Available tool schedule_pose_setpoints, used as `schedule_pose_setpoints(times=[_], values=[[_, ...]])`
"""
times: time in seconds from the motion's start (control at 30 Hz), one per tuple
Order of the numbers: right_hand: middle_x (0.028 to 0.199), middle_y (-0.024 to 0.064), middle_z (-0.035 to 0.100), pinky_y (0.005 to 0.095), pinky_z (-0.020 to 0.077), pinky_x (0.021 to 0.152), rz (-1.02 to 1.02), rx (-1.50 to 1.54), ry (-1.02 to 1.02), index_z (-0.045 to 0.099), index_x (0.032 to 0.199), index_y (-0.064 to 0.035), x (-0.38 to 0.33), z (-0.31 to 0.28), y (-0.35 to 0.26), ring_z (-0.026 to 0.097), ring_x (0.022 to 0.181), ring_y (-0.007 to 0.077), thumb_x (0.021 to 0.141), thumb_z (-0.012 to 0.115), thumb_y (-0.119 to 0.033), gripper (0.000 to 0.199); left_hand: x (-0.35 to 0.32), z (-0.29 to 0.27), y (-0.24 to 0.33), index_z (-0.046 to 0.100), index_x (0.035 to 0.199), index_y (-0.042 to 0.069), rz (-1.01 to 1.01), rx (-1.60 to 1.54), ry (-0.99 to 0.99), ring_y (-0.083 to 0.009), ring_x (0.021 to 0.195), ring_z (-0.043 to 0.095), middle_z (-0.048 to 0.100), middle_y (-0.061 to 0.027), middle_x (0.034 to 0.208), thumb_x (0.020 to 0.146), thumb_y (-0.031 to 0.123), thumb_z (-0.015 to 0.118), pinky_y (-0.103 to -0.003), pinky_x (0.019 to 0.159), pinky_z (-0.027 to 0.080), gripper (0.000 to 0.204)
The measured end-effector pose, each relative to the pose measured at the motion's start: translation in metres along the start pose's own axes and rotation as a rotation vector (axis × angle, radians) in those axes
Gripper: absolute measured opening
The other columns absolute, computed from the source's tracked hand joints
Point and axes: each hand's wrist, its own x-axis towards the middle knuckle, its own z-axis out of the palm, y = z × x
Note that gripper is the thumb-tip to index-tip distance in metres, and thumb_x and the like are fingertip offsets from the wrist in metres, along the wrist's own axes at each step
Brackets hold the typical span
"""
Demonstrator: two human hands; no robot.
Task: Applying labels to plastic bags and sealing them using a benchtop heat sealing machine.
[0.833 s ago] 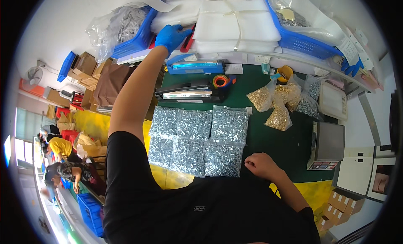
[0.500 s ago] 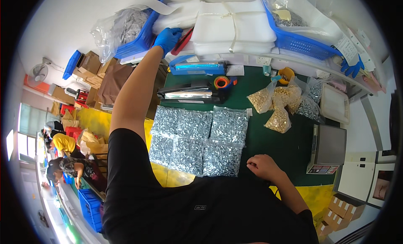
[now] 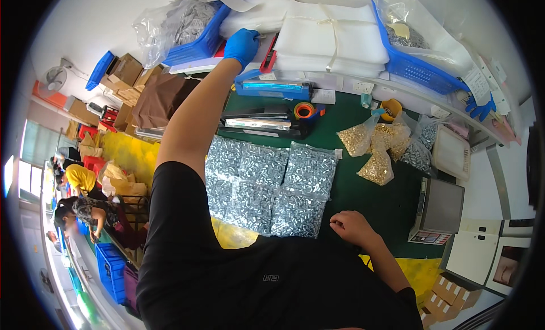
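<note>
Plastic bag stack (image 3: 335,37) touched by gloved left hand (image 3: 241,45).

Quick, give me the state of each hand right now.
Left hand, blue-gloved: reaching to the white bag stack on the shelf; grip cannot be told.
Right hand, bare: loosely curled on the green table, holding nothing.

The left arm stretched fully out toward twelve o'clock, bare from the short black sleeve to the wrist, elbow nearly straight. The left hand (image 3: 242,44), in a blue glove, was at the far end of that reach, fingers curled downward and palm facing away; whether it gripped anything could not be told. The right arm stayed bent and close to the body, forearm coming in from five o'clock. The right hand (image 3: 353,226), bare, rested knuckles-up, fingers loosely curled under.
</note>
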Motion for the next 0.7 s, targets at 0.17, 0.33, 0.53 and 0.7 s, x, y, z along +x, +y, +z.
schedule_pose_setpoints(times=[0.17,0.33,0.53,0.7], values=[[0.082,0.0086,0.066,0.0409,0.0505,0.072,0.005,-0.031,-0.018,0.07,0.092,-0.0074,0.002,0.004,-0.003,0.064,0.078,0.0292,0.088,0.064,-0.023,0.017,-0.01,-0.014,-0.006,0.075,0.098,0.008,-0.119,-0.18,0.204,-0.0395,0.086,0.067,0.07,-0.0208,0.092,0.088,0.02,0.061,-0.044,0.079,0.054,0.021],[0.086,0.01,0.067,0.0393,0.0518,0.072,-0.012,-0.043,-0.029,0.07,0.096,-0.0055,0.013,-0.001,-0.005,0.066,0.079,0.0282,0.088,0.066,-0.021,0.018,-0.062,-0.036,0.007,0.068,0.108,-0.001,-0.567,-1.507,0.316,-0.0233,0.084,0.067,0.069,-0.0078,0.099,0.094,0.012,0.063,-0.039,0.076,0.054,0.02],[0.093,0.012,0.07,0.0296,0.0525,0.077,0.028,0.337,0.287,0.069,0.102,-0.0003,0.049,-0.032,-0.029,0.067,0.086,0.0175,0.093,0.066,-0.013,0.016,-0.165,-0.048,0.111,0.064,0.114,0.005,-0.725,-1.989,-0.13,-0.0196,0.097,0.065,0.067,-0.0073,0.109,0.091,0.012,0.066,-0.033,0.084,0.052,0.024],[0.091,0.003,0.063,0.0259,0.0478,0.071,-0.119,1.041,0.518,0.062,0.116,0.0011,0.09,-0.045,-0.056,0.057,0.077,0.0093,0.1,0.059,-0.017,0.024,-0.243,-0.021,0.173,0.066,0.107,0.002,-0.902,-1.9,-0.589,-0.0109,0.073,0.061,0.068,-0.0046,0.09,0.093,0.012,0.066,-0.021,0.058,0.044,0.017]])
